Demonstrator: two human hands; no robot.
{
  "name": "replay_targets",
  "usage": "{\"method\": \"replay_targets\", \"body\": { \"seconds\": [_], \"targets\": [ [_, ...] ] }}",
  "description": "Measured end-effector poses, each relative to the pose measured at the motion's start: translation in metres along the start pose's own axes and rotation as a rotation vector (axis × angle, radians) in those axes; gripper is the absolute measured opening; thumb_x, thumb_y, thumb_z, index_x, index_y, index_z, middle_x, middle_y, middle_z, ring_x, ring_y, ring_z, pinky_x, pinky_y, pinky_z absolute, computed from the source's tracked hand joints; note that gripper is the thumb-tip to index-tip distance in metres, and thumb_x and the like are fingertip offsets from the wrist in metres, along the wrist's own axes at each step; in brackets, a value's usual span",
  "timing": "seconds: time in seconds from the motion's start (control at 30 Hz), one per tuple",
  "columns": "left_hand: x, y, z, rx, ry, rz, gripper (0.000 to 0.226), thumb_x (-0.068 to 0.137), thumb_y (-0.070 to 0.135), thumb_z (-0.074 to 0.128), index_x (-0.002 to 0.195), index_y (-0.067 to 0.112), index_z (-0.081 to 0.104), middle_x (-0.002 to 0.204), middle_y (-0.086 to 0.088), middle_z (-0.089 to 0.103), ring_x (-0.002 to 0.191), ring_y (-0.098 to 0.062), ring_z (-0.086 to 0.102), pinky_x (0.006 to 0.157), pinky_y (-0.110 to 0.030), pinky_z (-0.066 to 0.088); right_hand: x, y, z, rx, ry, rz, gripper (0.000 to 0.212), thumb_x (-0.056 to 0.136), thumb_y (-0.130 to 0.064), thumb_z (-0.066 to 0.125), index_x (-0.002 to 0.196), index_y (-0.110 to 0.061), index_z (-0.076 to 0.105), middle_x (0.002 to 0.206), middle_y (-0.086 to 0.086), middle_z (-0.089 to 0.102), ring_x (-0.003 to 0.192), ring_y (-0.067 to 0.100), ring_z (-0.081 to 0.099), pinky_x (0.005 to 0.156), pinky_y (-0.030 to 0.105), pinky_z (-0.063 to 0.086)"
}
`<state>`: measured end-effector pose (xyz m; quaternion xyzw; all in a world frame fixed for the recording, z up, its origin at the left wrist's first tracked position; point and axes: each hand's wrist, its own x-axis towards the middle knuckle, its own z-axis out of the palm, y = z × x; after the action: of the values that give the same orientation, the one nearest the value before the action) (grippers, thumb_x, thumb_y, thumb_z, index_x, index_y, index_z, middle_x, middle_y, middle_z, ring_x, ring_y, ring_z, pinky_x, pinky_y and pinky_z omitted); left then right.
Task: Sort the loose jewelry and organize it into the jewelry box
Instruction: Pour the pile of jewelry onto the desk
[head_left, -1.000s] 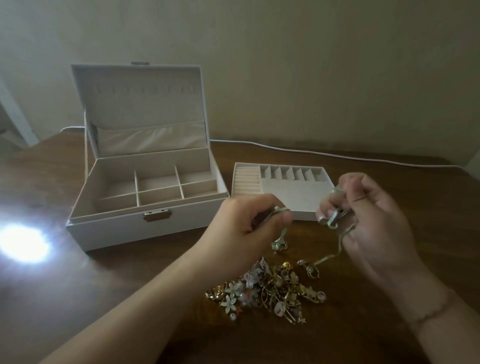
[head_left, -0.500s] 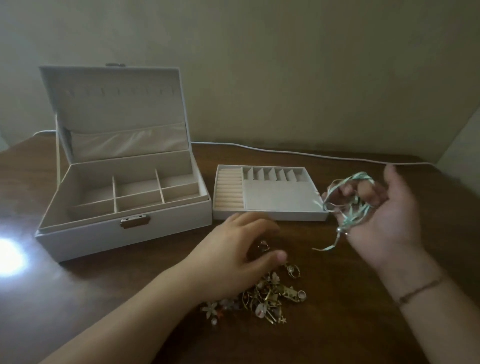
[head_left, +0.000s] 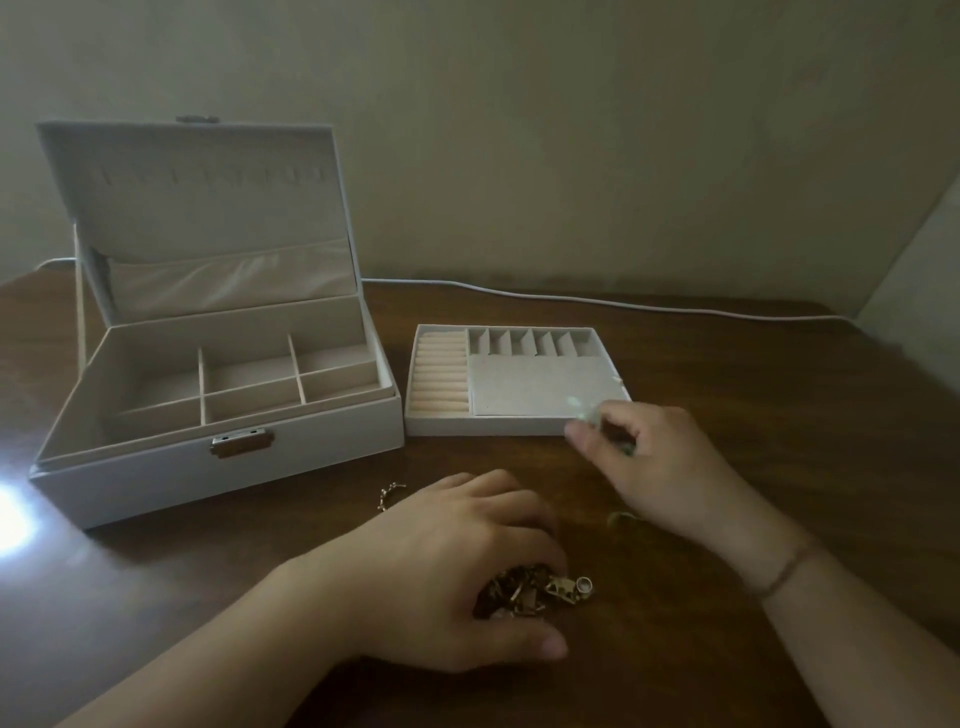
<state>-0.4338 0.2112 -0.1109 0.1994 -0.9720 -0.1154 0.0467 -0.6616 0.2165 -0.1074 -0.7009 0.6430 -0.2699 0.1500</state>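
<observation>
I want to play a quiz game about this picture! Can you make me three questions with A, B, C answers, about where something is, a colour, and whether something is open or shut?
1. Where is the tray?
A. Inside the box
B. On the table, right of the box
C. In a hand

2. What colour is the box?
A. White
B. Red
C. Black

3. How is the lid?
A. Shut
B. Taken off, lying flat
C. Open, standing up

Answers:
1. B, the tray sits on the table beside the box.
2. A, its walls look white.
3. C, the lid stands up behind the compartments.
</observation>
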Motion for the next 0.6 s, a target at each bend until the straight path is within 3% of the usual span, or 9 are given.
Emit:
{"method": "replay_targets", "body": {
  "seconds": [0.07, 0.13, 0.2, 0.27, 0.33, 0.4, 0.47, 0.6],
  "targets": [
    [-0.006, 0.0, -0.003, -0.001, -0.013, 0.007, 0.05, 0.092, 0.072, 0.045, 0.131, 0.042, 0.054, 0.136, 0.024, 0.044, 0.129, 0.003, 0.035, 0.109, -0.029, 0.036, -0.005, 0.0, -0.015, -0.228, -0.057, -0.005, 0.025, 0.086, -0.055, 0.057, 0.097, -0.034, 0.065, 0.098, -0.016, 0.062, 0.088, 0.001, 0.056, 0.075, 0.022, 0.051],
    [-0.01, -0.003, -0.005, 0.024, -0.012, 0.005, 0.054, 0.091, 0.074, 0.044, 0.134, 0.043, 0.051, 0.14, 0.025, 0.043, 0.132, 0.004, 0.033, 0.112, -0.028, 0.032, -0.008, 0.006, -0.037, -0.25, -0.084, 0.037, 0.031, 0.08, -0.057, 0.065, 0.108, -0.043, 0.06, 0.112, -0.02, 0.058, 0.102, 0.002, 0.054, 0.086, 0.031, 0.05],
    [-0.013, -0.01, -0.009, 0.049, 0.0, -0.03, 0.059, 0.089, 0.077, 0.042, 0.139, 0.045, 0.046, 0.144, 0.027, 0.038, 0.136, 0.005, 0.028, 0.114, -0.026, 0.027, -0.01, 0.014, -0.058, -0.248, -0.172, 0.074, 0.055, 0.067, -0.064, 0.071, 0.116, -0.054, 0.05, 0.121, -0.023, 0.051, 0.102, -0.001, 0.052, 0.085, 0.029, 0.049],
    [-0.017, -0.017, -0.013, 0.057, 0.005, -0.114, 0.064, 0.087, 0.081, 0.038, 0.142, 0.048, 0.04, 0.146, 0.029, 0.034, 0.135, 0.007, 0.025, 0.113, -0.024, 0.027, -0.011, 0.016, -0.063, -0.253, -0.393, 0.143, 0.086, 0.057, -0.068, 0.073, 0.131, -0.062, 0.03, 0.132, -0.027, 0.036, 0.102, -0.002, 0.049, 0.088, 0.026, 0.048],
    [-0.022, -0.025, -0.016, 0.097, 0.0, -0.212, 0.072, 0.083, 0.087, 0.031, 0.145, 0.05, 0.032, 0.146, 0.029, 0.03, 0.133, 0.006, 0.023, 0.111, -0.027, 0.03, -0.013, 0.012, -0.05, -0.256, -0.525, 0.162, 0.101, 0.063, -0.06, 0.077, 0.141, -0.061, 0.014, 0.138, -0.027, 0.024, 0.101, -0.005, 0.043, 0.095, 0.026, 0.046],
    [-0.025, -0.029, -0.015, 0.112, 0.007, -0.284, 0.081, 0.078, 0.092, 0.021, 0.148, 0.05, 0.024, 0.145, 0.03, 0.027, 0.132, 0.006, 0.022, 0.11, -0.028, 0.034, -0.011, 0.007, -0.031, -0.268, -0.469, 0.113, 0.095, 0.073, -0.051, 0.076, 0.145, -0.057, 0.014, 0.141, -0.026, 0.023, 0.111, -0.006, 0.037, 0.097, 0.024, 0.041],
    [-0.025, -0.03, -0.013, 0.076, 0.022, -0.312, 0.087, 0.075, 0.094, 0.016, 0.15, 0.049, 0.021, 0.145, 0.03, 0.026, 0.131, 0.007, 0.023, 0.108, -0.028, 0.036, -0.008, 0.003, -0.017, -0.271, -0.36, 0.035, 0.077, 0.081, -0.046, 0.071, 0.144, -0.052, 0.027, 0.136, -0.025, 0.029, 0.117, -0.003, 0.037, 0.091, 0.018, 0.038],
    [-0.02, -0.028, -0.009, 0.016, 0.009, -0.283, 0.082, 0.081, 0.089, 0.025, 0.151, 0.047, 0.023, 0.148, 0.03, 0.026, 0.134, 0.006, 0.022, 0.11, -0.027, 0.031, -0.003, -0.004, 0.009, -0.186, -0.196, -0.082, 0.037, 0.093, -0.034, 0.06, 0.13, -0.038, 0.054, 0.119, -0.021, 0.047, 0.105, -0.003, 0.045, 0.079, 0.012, 0.039]
  ]
}}
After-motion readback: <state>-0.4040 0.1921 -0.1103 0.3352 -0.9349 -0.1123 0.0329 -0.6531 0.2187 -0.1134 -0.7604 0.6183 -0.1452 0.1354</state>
